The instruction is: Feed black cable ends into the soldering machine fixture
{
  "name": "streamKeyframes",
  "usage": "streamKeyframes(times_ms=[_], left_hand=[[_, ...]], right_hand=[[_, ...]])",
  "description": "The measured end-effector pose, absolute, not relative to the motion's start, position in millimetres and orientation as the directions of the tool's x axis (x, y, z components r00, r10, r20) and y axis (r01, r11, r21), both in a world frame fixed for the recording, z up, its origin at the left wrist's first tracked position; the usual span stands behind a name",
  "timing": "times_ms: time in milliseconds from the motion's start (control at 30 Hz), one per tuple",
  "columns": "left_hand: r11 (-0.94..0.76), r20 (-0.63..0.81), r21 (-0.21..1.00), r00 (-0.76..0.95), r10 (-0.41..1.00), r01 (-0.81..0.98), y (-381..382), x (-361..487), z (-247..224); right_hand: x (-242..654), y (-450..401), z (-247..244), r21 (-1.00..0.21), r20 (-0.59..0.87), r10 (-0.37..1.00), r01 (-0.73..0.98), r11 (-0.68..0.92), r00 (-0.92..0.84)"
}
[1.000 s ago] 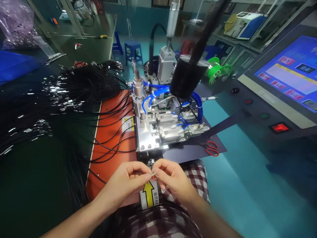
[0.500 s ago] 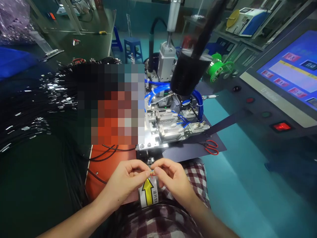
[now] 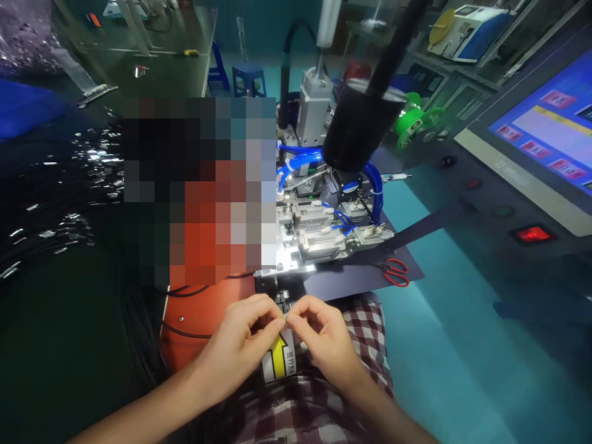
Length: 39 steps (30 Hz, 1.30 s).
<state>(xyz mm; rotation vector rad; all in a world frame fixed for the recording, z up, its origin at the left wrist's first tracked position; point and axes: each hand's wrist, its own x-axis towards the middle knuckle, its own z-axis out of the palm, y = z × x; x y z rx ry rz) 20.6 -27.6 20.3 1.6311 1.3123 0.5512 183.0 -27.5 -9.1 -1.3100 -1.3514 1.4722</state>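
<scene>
Fingertips of my left hand (image 3: 247, 336) and my right hand (image 3: 326, 336) meet in front of my lap, each pinched shut. Between them is the end of some thin coloured wires, now almost wholly covered by the fingers. Just below the hands lies a white label (image 3: 290, 364) with a yellow arrow, partly hidden by my left hand. A small dark metal fixture (image 3: 282, 298) juts out right behind the fingertips. To the left, a black cable (image 3: 185, 332) crosses the orange surface (image 3: 222, 302) and passes behind my left hand.
A machine (image 3: 319, 234) with metal slides and blue air tubes stands ahead. Red-handled scissors (image 3: 396, 272) lie on its grey base plate (image 3: 342, 285). A control screen (image 3: 546, 132) hangs at right. Black cables (image 3: 55, 203) with shiny ends are heaped at left. A pixelated patch hides the centre-left.
My fingertips have drawn closer together, covering the coloured wires that showed between them. My left hand covers more of the arrow label. The view has shifted slightly.
</scene>
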Motion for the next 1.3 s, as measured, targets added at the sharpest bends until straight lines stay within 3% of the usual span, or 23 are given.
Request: streamKeyframes(times_ms=[100, 233, 367, 700, 1300], left_hand=[[-0.020, -0.207, 0.838, 0.352, 0.913, 0.545, -21.5, 17.2, 17.7], [-0.154, -0.063, 0.750, 0.301, 0.952, 0.643, -16.0, 11.9, 9.7], [-0.306, 0.038, 0.681, 0.386, 0.922, 0.665, -15.9, 7.2, -1.1], [-0.472, 0.109, 0.466, 0.481, 0.870, 0.748, -11.8, 6.2, -7.1], [-0.507, 0.152, 0.423, 0.493, 0.857, 0.751, -12.0, 6.0, -11.2]], right_hand=[[185.2, -22.1, -13.4, -0.959, -0.283, 0.931, 0.031, -0.283, -0.230], [189.5, -7.4, -19.6, -0.950, -0.311, 0.931, 0.047, -0.308, -0.193], [190.3, 6.0, -28.2, -0.940, -0.338, 0.917, 0.031, -0.339, -0.211], [189.6, 15.0, -33.2, -0.907, -0.407, 0.878, -0.003, -0.421, -0.251], [191.9, 18.5, -33.5, -0.867, -0.478, 0.832, 0.001, -0.498, -0.280]])
